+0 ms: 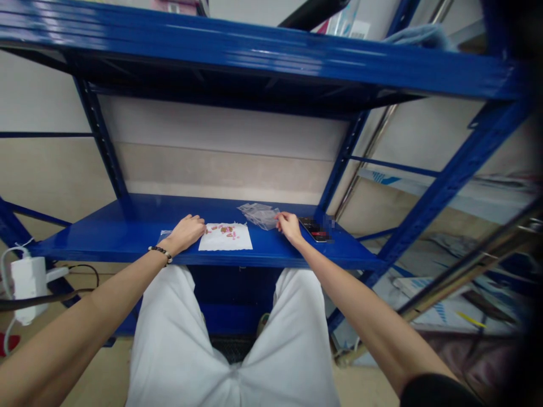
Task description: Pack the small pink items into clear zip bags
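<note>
My left hand (190, 230), with a beaded bracelet (161, 252) at its wrist, is at the left edge of a white paper sheet (223, 244). Its fingers are curled, and whatever they hold is hidden. Small pink and brown pieces (229, 229) lie scattered on the sheet. A small clear bag (165, 233) shows partly from behind my left wrist. Over on the right, my right hand (288, 226) pinches at the edge of a pile of clear plastic bags (259, 215). Beside that hand lies a dark phone (314, 229).
The blue shelf (139, 226) carries these things, and an upper blue shelf (254, 53) crosses above it. Blue posts (449, 181) stand at the sides. A white power adapter (29, 288) with cables hangs at the left. My knees are under the shelf's front edge.
</note>
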Demonstrator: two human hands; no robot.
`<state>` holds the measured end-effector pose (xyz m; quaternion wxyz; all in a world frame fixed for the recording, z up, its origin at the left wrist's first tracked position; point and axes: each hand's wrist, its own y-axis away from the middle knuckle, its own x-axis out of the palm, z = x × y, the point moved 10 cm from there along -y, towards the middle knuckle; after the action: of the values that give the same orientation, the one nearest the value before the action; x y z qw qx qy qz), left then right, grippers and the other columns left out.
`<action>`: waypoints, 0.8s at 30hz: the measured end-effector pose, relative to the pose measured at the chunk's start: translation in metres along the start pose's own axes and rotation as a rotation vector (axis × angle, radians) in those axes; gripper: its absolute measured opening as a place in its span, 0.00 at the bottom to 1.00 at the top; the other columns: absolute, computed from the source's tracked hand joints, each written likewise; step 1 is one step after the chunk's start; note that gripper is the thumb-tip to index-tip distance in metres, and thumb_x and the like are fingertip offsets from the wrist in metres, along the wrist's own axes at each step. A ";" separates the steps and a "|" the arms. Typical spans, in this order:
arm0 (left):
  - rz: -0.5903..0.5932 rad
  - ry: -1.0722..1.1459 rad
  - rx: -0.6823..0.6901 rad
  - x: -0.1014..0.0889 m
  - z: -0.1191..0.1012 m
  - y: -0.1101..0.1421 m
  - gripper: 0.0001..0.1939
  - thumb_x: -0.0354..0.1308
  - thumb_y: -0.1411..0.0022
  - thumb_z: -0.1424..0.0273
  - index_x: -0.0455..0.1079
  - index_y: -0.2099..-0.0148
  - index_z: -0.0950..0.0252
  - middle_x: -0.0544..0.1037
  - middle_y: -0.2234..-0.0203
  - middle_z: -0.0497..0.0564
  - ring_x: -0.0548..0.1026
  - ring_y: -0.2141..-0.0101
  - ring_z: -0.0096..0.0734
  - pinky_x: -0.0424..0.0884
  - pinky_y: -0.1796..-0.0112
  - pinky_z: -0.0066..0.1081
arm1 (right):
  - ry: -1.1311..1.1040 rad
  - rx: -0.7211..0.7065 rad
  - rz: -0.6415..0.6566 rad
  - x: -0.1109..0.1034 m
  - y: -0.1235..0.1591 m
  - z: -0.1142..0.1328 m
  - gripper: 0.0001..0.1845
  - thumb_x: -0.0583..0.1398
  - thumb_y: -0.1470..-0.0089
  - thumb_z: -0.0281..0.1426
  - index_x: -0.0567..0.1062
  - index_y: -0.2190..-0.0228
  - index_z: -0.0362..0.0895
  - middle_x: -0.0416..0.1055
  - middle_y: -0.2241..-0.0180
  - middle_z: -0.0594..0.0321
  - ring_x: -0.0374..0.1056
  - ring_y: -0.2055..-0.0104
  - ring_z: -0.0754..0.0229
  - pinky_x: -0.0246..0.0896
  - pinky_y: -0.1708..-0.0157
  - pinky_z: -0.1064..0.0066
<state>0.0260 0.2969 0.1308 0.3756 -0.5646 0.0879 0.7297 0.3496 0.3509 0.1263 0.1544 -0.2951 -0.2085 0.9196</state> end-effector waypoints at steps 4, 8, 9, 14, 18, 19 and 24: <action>-0.010 0.015 0.007 -0.003 0.000 0.002 0.14 0.50 0.32 0.71 0.75 0.66 0.67 0.77 0.67 0.57 0.71 0.61 0.41 0.60 0.60 0.37 | 0.015 -0.084 0.144 0.016 0.004 0.015 0.21 0.52 0.41 0.41 0.77 0.73 0.41 0.71 0.81 0.62 0.65 0.81 0.62 0.59 0.76 0.74; -0.064 0.123 -0.035 -0.007 -0.001 -0.001 0.14 0.49 0.32 0.68 0.76 0.63 0.65 0.77 0.66 0.56 0.72 0.60 0.40 0.61 0.60 0.35 | 0.211 -0.188 0.170 0.021 0.005 0.031 0.21 0.51 0.38 0.40 0.78 0.72 0.42 0.73 0.78 0.60 0.69 0.73 0.59 0.60 0.69 0.72; -0.073 0.152 -0.042 -0.007 -0.003 -0.003 0.15 0.49 0.31 0.68 0.76 0.63 0.65 0.77 0.65 0.56 0.72 0.61 0.39 0.61 0.60 0.35 | 0.277 -0.207 0.156 0.022 0.004 0.034 0.20 0.51 0.38 0.39 0.78 0.72 0.43 0.73 0.76 0.60 0.69 0.71 0.58 0.61 0.67 0.71; -0.077 0.238 -0.067 -0.004 -0.018 -0.025 0.16 0.49 0.31 0.66 0.77 0.63 0.63 0.77 0.66 0.54 0.73 0.62 0.39 0.61 0.62 0.34 | 0.446 -0.178 0.084 0.022 -0.003 0.032 0.14 0.54 0.39 0.32 0.78 0.57 0.45 0.73 0.57 0.52 0.67 0.53 0.51 0.60 0.53 0.65; -0.101 0.279 -0.068 -0.001 -0.022 -0.034 0.15 0.50 0.32 0.63 0.78 0.59 0.60 0.78 0.65 0.54 0.73 0.60 0.40 0.62 0.61 0.34 | 0.550 -0.110 0.126 0.028 -0.010 0.022 0.16 0.58 0.40 0.33 0.77 0.51 0.47 0.70 0.49 0.50 0.64 0.48 0.46 0.59 0.50 0.60; -0.091 0.287 -0.071 0.001 -0.022 -0.035 0.15 0.50 0.32 0.63 0.78 0.58 0.59 0.78 0.65 0.54 0.73 0.60 0.40 0.62 0.61 0.34 | 0.557 -0.095 0.136 0.030 -0.011 0.019 0.16 0.59 0.41 0.34 0.77 0.52 0.47 0.70 0.49 0.50 0.64 0.48 0.45 0.59 0.50 0.60; -0.027 0.282 -0.121 0.010 -0.025 -0.030 0.14 0.52 0.34 0.66 0.78 0.53 0.58 0.78 0.63 0.54 0.72 0.58 0.42 0.64 0.60 0.34 | 0.569 0.019 0.177 0.038 -0.017 0.000 0.10 0.64 0.47 0.30 0.81 0.61 0.46 0.76 0.58 0.51 0.69 0.54 0.48 0.63 0.54 0.62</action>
<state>0.0641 0.3086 0.1224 0.3345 -0.6840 0.0881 0.6423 0.3229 0.3813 0.1165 0.1284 -0.5567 -0.1216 0.8116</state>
